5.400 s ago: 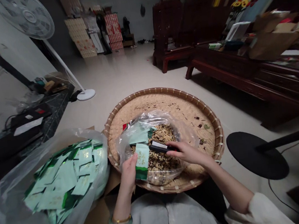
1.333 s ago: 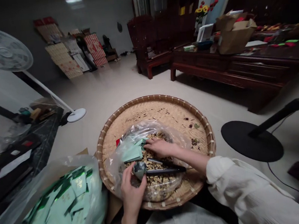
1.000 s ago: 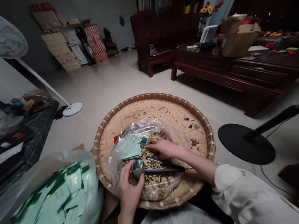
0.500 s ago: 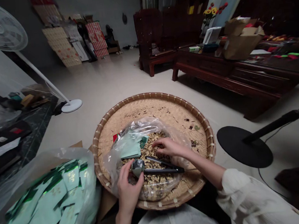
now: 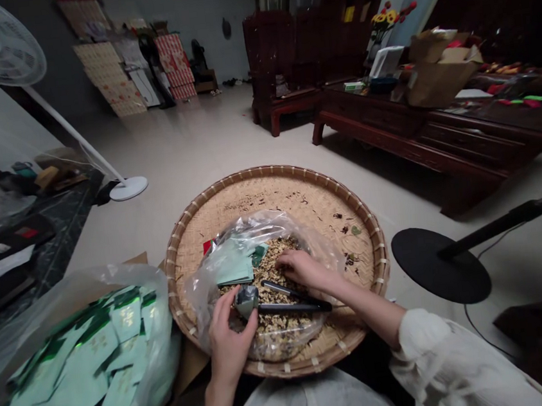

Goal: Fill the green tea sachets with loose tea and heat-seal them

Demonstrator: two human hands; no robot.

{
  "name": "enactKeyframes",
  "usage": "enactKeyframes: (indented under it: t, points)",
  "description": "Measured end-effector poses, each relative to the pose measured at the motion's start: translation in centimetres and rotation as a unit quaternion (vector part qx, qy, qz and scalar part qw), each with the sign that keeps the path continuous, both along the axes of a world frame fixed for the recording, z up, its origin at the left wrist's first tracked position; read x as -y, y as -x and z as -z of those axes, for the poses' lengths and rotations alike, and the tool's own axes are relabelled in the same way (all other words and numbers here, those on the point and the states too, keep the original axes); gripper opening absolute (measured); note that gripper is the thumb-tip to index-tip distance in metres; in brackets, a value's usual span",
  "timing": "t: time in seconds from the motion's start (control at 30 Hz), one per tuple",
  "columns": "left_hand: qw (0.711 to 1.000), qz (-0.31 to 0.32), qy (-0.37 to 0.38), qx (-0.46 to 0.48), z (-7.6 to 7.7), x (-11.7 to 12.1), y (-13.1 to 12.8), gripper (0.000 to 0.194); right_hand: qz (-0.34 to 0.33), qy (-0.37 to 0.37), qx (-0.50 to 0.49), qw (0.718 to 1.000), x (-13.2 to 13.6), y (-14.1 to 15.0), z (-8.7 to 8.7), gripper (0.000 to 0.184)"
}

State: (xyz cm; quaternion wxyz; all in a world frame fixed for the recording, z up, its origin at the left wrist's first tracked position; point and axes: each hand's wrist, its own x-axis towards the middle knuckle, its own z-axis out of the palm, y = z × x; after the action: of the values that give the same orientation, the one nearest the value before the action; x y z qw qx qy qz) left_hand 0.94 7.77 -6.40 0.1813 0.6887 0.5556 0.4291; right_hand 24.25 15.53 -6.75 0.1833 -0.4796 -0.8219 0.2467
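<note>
My left hand [image 5: 229,336] holds a small green sachet [image 5: 246,301] between thumb and fingers, its mouth spread towards me. Just right of the sachet, a black hinged tool with two long arms [image 5: 294,307] lies on a loose dried mix [image 5: 278,338] of pale and dark bits. The mix fills a clear plastic bag [image 5: 196,295] with its mouth spread wide. My right hand [image 5: 302,269] is in the mix with fingers bunched, and their tips are partly hidden. Flat pale green sachets [image 5: 233,262] are stacked at the bag's left side, beyond my left hand.
The bag rests in a round woven bamboo tray [image 5: 267,171] with dark scraps scattered on it. At left stands a big plastic bag [image 5: 164,363] full of green sachets [image 5: 97,350]. A white fan base [image 5: 128,188] and a black round stand base [image 5: 440,266] flank the tray.
Earlier my left hand held a sachet flat and my right hand held the black tool. Now the tool lies down, the sachet is open, and my right hand has lowered into the mix.
</note>
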Motion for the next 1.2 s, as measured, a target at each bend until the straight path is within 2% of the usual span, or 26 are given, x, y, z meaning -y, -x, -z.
enactKeyframes:
  t: [0.07, 0.23, 0.3, 0.6, 0.73, 0.83, 0.93, 1.0, 1.07, 1.13, 1.2]
  points:
    - [1.000, -0.002, -0.005, -0.003, 0.0, 0.1, 0.1, 0.039, 0.000, -0.004, -0.020, 1.000, 0.0, -0.2, -0.1, 0.029]
    - [1.000, -0.003, -0.002, -0.002, 0.0, 0.1, 0.1, 0.038, -0.080, 0.010, 0.030, 0.996, 0.8, -0.9, -0.8, 0.068]
    - [1.000, -0.001, 0.000, 0.000, 0.0, 0.0, 0.0, 0.038, -0.102, 0.016, 0.052, 0.993, 0.9, -0.8, -0.7, 0.072]
    - [1.000, 0.001, -0.001, -0.005, -0.2, 0.0, -0.1, 0.038, -0.088, -0.003, 0.052, 0.995, -0.8, 0.9, 0.1, 0.029]
    - [1.000, 0.002, -0.001, -0.009, -0.1, 0.0, -0.1, 0.037, -0.055, 0.015, -0.033, 0.998, -0.9, 0.6, 0.0, 0.023]
    - [1.000, 0.002, -0.001, -0.005, 0.0, -0.1, 0.0, 0.037, 0.014, 0.067, -0.146, 0.987, -0.7, 0.3, -0.2, 0.016]
    - [1.000, 0.003, 0.000, -0.002, 0.1, -0.2, 0.0, 0.037, 0.089, 0.187, -0.270, 0.940, -0.3, 0.1, -0.2, 0.019]
    - [1.000, 0.006, -0.003, -0.001, 0.2, -0.3, 0.0, 0.037, 0.129, 0.285, -0.357, 0.880, 0.0, 0.1, -0.2, 0.027]
    - [1.000, 0.010, -0.004, -0.003, 0.2, -0.3, -0.1, 0.037, 0.161, 0.359, -0.439, 0.808, 0.3, 0.0, -0.2, 0.033]
    - [1.000, 0.013, -0.002, -0.006, 0.2, -0.3, -0.2, 0.037, 0.180, 0.402, -0.499, 0.746, 0.6, 0.0, -0.4, 0.038]
    - [1.000, 0.013, 0.001, -0.012, 0.1, -0.3, -0.4, 0.039, 0.183, 0.426, -0.534, 0.707, 0.8, 0.0, -0.8, 0.046]
